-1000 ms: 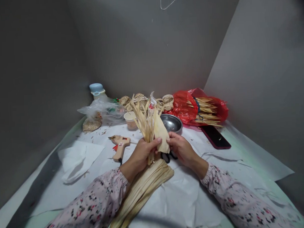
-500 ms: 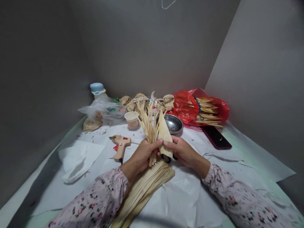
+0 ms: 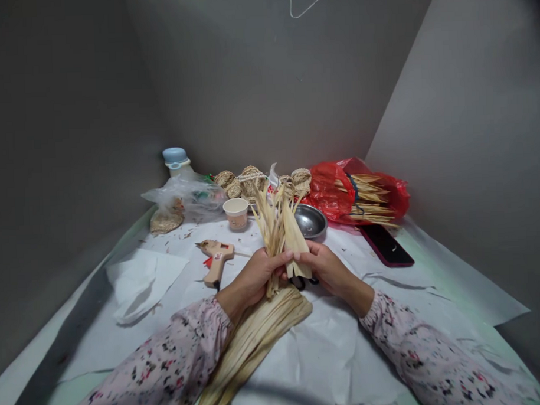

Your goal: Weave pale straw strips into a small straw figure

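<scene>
"Look, the bunch [image 3: 271, 223] and the leaf [image 3: 294, 240] have moved right, away from the cup [image 3: 236, 214]!"

"What's biggest?"

"White paper [image 3: 319, 354], under everything. Then the long leaves [image 3: 261, 333], lying below the hands, and the red bag [image 3: 329, 191] at the back right."

"What are the hands doing?"

"The left hand [image 3: 255, 277] pinches the bunch near its bottom. The right hand [image 3: 332, 271] pinches the leaf, thumb in front, close by the bunch. Both are up over the paper."

"Smaller things?"

"The bowl [image 3: 313, 224] behind the leaf, the phone [image 3: 386, 245] near the bag, the glue gun [image 3: 217, 261] left of the left hand, then that cup."
</scene>
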`<state>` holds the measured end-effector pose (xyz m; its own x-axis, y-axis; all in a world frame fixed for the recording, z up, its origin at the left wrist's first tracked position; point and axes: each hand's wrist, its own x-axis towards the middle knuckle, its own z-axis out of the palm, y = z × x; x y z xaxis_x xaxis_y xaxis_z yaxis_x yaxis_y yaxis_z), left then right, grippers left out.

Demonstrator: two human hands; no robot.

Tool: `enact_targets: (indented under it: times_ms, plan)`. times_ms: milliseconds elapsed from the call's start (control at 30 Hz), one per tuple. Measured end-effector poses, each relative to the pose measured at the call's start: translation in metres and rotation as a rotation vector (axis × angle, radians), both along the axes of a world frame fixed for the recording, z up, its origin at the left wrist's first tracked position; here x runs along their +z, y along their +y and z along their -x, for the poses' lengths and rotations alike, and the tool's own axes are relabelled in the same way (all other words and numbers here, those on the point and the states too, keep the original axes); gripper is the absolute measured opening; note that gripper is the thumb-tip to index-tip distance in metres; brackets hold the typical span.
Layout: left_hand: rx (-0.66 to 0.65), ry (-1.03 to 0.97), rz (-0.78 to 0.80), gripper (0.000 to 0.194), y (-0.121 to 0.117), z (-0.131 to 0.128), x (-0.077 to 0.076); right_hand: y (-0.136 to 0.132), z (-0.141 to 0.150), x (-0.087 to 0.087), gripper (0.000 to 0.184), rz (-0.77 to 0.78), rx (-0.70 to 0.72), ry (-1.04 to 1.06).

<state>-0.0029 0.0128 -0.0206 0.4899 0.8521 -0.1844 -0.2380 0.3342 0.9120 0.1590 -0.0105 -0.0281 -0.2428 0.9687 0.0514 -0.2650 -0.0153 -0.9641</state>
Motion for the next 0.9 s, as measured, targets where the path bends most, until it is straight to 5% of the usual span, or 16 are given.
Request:
enact_targets:
  times_ms: [600,767,900]
  plan:
    - [-0.114,-0.038,0.036,0.035,0.0012,0.0033,0.0004,-0.0009,-0.0029,0.0082,0.018,0.125,0.045,0.114]
    - [-0.085,-0.028,0.052,0.033,0.0015,0.0028,0.0021,0.0001,-0.0038,0.0068,0.028,0.117,0.089,0.128]
    - [-0.079,-0.092,0.099,0.028,-0.0002,0.0025,0.0062,-0.0004,-0.0028,0.0099,0.021,0.124,-0.024,0.145]
